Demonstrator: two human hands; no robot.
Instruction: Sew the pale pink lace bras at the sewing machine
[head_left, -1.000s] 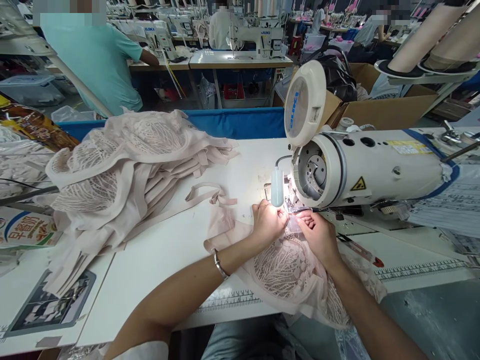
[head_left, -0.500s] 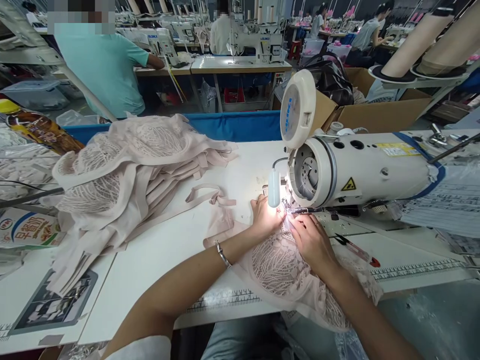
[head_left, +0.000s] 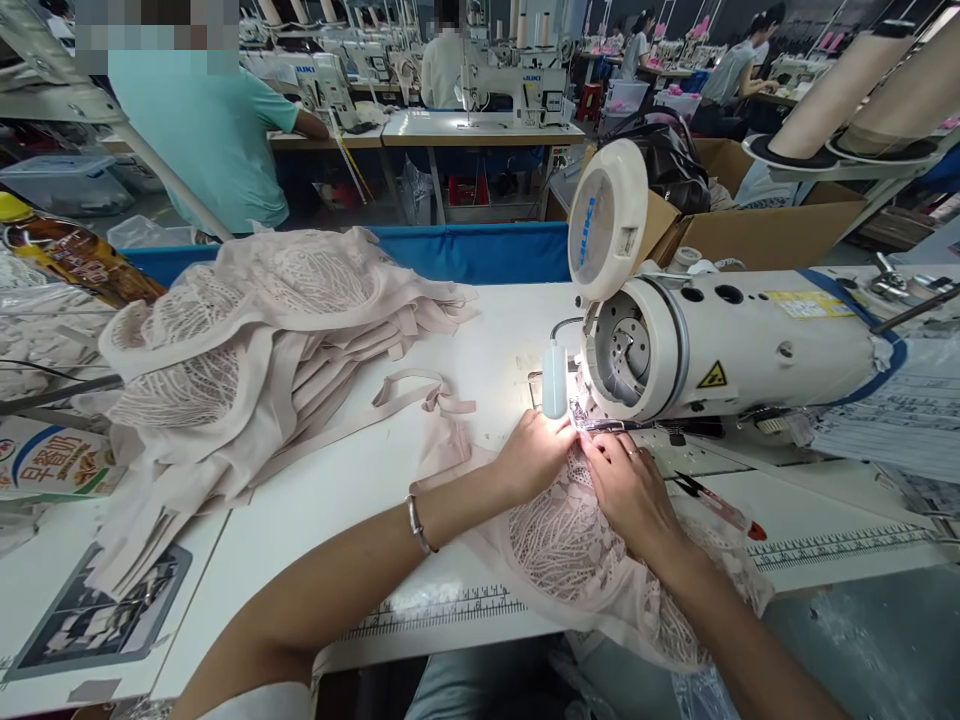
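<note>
A pale pink lace garment (head_left: 570, 550) lies on the white table (head_left: 360, 500) in front of me, its top edge under the needle of a white sewing machine (head_left: 720, 345). My left hand (head_left: 534, 455) pinches the lace just left of the needle, under the small lamp (head_left: 554, 380). My right hand (head_left: 626, 485) presses the lace edge just right of the needle, fingers closed on the cloth. A bracelet sits on my left wrist.
A tall pile of pink lace garments (head_left: 255, 340) covers the table's left half. Red-tipped snips (head_left: 712, 500) lie right of my right hand. Cartons (head_left: 757, 225) stand behind the machine. A person in a teal shirt (head_left: 202, 130) stands beyond the blue table edge.
My hands and the lace stay at the needle; both hands have shifted slightly with the cloth. The view itself has moved a little.
</note>
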